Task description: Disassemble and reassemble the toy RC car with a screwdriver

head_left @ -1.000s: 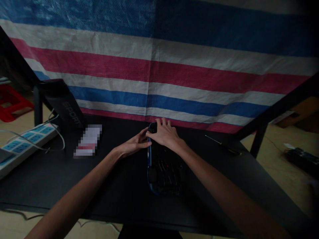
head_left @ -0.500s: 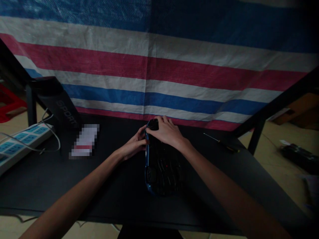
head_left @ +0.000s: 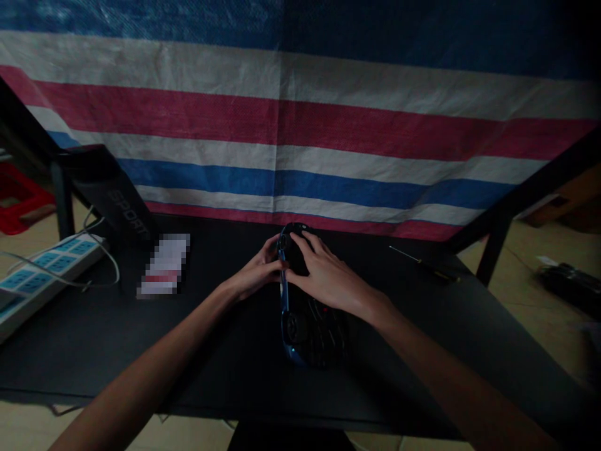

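Note:
A blue toy car (head_left: 315, 338) lies upside down on the black table, its dark underside and wheels facing up. Along its left side, near the far wheel, my left hand (head_left: 256, 270) grips the body with thumb and fingers. My right hand (head_left: 328, 269) rests on the underside, fingers spread and stretched toward the far end, thumb near the left edge. It covers part of the middle of the car. The dim light hides detail on the underside, though a small red spot shows beside my right palm.
A screwdriver (head_left: 425, 264) lies to the right on the table (head_left: 211, 369). At left are a pixelated flat item (head_left: 164, 263), a white power strip (head_left: 51, 269) with a cable, and a dark SPORT-marked object (head_left: 115, 194). A striped tarp (head_left: 211, 119) hangs behind.
My right hand has slid back from the car's far end toward its middle, its fingers more spread. My left hand stays at the car's side. The view has shifted slightly.

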A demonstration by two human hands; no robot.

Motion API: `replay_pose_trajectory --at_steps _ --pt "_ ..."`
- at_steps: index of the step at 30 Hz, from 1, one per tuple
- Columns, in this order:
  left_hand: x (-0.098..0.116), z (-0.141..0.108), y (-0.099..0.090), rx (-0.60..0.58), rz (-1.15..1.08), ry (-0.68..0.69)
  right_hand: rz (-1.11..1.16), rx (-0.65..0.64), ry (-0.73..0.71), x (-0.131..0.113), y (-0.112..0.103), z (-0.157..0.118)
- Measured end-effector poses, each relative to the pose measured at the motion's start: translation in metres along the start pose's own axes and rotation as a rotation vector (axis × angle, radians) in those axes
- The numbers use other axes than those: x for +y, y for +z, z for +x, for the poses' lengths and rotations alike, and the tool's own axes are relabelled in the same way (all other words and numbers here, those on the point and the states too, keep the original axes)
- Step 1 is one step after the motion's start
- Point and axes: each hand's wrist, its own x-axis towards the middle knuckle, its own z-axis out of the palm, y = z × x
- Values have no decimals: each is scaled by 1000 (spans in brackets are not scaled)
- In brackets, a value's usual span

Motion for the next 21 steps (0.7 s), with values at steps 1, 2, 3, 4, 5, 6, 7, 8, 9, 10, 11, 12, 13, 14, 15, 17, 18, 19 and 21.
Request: replay_pose_trajectory --at_steps 1,2,3,4,5,6,7,8,9,10,11,12,13,14,15,17,18,19,21 --pt "0 0 0 1 8 6 21 18 -9 2 -4 0" --pt "1 0 -1 4 16 7 48 41 -20 4 -9 0" --pt "1 -1 -1 10 25 6 83 67 -32 7 -14 -1" --pt "2 -1 -2 17 33 3 125 94 -41 11 -20 -3" --pt "3 -1 -3 24 39 -1 171 120 -47 16 -26 -6" --pt "4 -1 -4 28 45 -6 220 136 -45 23 -32 -8" --pt "5 -1 -5 30 49 -13 266 143 -37 30 -38 -12" --pt "6 0 -5 30 51 -20 305 146 -27 37 -43 -15" --pt "6 0 -6 29 51 -26 341 151 -13 46 -48 -19" --pt "7 0 -6 29 48 -32 376 164 5 54 -52 -22" --pt "7 0 -7 31 42 -38 408 180 29 64 -56 -26" --pt "7 0 -7 32 37 -44 435 196 58 73 -58 -30" --pt "8 0 -7 37 36 -48 470 206 93 83 -60 -34" --pt "8 0 -6 42 37 -53 518 203 128 92 -59 -37" --pt "9 1 -6 46 41 -58 587 185 164 102 -57 -40" --pt "9 1 -6 55 46 -62 779 133 231 123 -48 -44" --pt "9 2 -6 59 47 -61 884 107 265 133 -40 -44" --pt "9 2 -6 60 47 -60 985 96 300 143 -32 -44" --pt "7 3 -7 58 48 -60 1153 141 326 161 -14 -42"
